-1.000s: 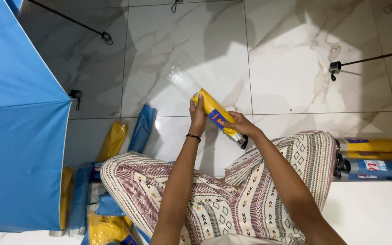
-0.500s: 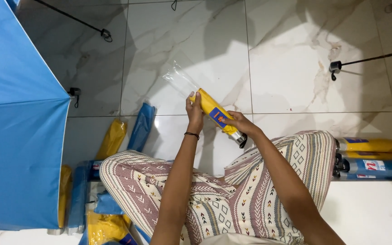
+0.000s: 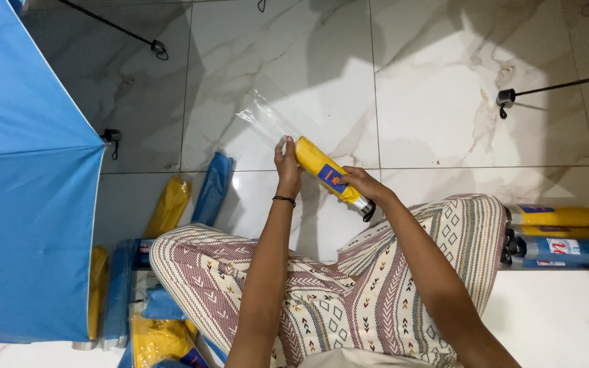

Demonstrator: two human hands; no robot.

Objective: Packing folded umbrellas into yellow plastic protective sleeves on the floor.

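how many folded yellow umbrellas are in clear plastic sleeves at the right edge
2, perhaps more hidden: one folded yellow umbrella lies on top by the knee, another shows as a strip under it, above a folded blue umbrella.

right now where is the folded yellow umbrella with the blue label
In the head view, the folded yellow umbrella with the blue label is at centre, held over the marble floor between the left hand and right hand, its tip inside a clear plastic sleeve.
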